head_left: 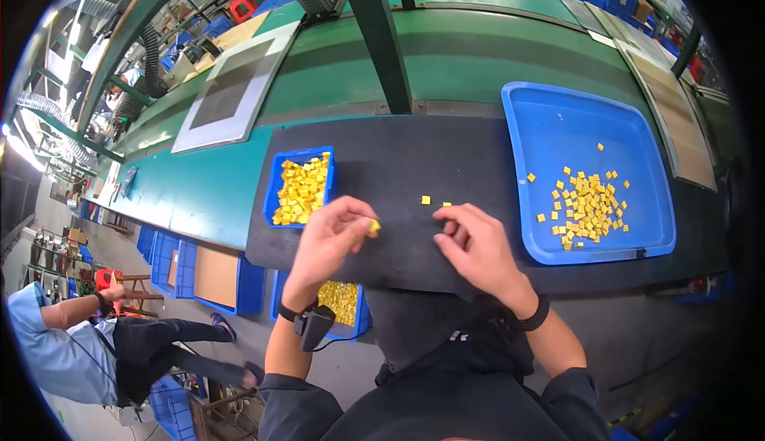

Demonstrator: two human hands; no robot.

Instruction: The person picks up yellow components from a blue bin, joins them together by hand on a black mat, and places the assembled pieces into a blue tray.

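Observation:
My left hand (331, 242) pinches a small yellow block-shaped part (374, 226) between thumb and fingertips, above the black mat (382, 154). My right hand (480, 248) hovers over the mat's near half, its thumb and forefinger apart with nothing seen between them. Just beyond its fingertips lies a yellow part partly hidden by the hand. A second loose yellow part (425, 199) rests to the left of that one, with thin dark pins at its side. Close behind my left hand stands a small blue bin (269, 194) heaped with similar yellow parts.
At the right, a large blue tray (550, 110) holds scattered yellow parts. Below the table edge sits another blue bin (362, 325) of yellow pieces. A green post (382, 43) rises behind the mat. A framed panel (199, 134) lies far left. Another person (88, 345) is at lower left.

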